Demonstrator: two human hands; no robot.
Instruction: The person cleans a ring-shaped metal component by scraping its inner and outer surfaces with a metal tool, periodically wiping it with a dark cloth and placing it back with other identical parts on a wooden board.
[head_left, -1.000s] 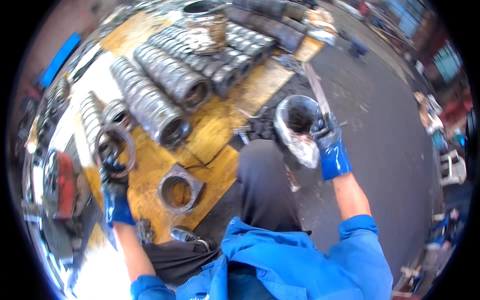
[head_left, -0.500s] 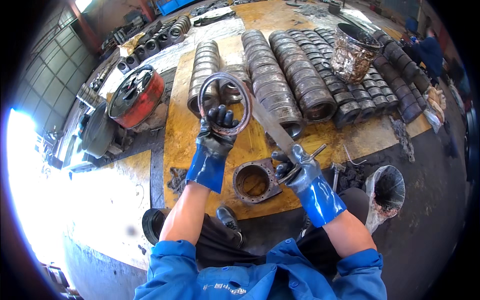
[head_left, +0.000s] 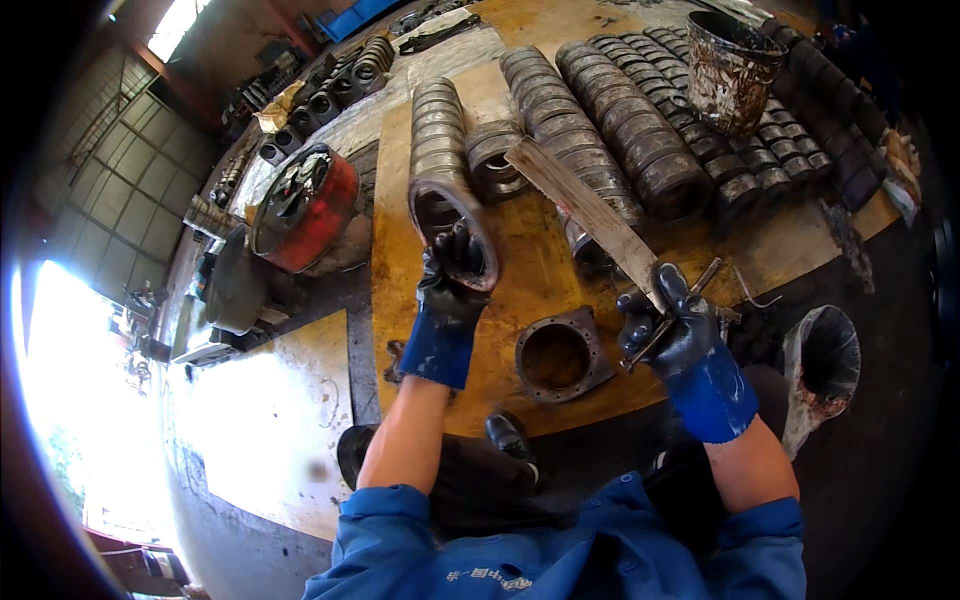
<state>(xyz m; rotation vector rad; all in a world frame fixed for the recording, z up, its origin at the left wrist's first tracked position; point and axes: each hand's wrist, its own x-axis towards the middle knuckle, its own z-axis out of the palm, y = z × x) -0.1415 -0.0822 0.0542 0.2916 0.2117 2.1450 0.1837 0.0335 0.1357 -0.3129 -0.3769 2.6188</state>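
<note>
My left hand (head_left: 452, 290), in a blue and black coated glove, grips a wide metal ring (head_left: 484, 240) by its lower edge. The ring is tilted and slightly blurred, its opening narrowed from this angle. My right hand (head_left: 688, 328), gloved the same way, is closed round a long flat wood-like strip (head_left: 590, 215) that points up and left. The strip's far end stands beside the ring, apart from it. A thin metal rod (head_left: 711, 273) crosses the same hand. Below, between my hands, a round-bored metal housing with a flange (head_left: 592, 345) lies on the yellow sheet.
Rows of stacked metal cylinders (head_left: 625, 130) lie ahead, with a stained bucket (head_left: 735, 80) on top. To the left stands a red drum (head_left: 318, 225). A plastic-lined container (head_left: 828, 360) sits at right, near a bent rod (head_left: 755, 290). My shoe (head_left: 508, 436) is near the housing.
The ring has turned from nearly face-on to a tilted pose. The strip's tip has moved up, away from the ring's edge. The whole view has shifted, with the surroundings farther right.
</note>
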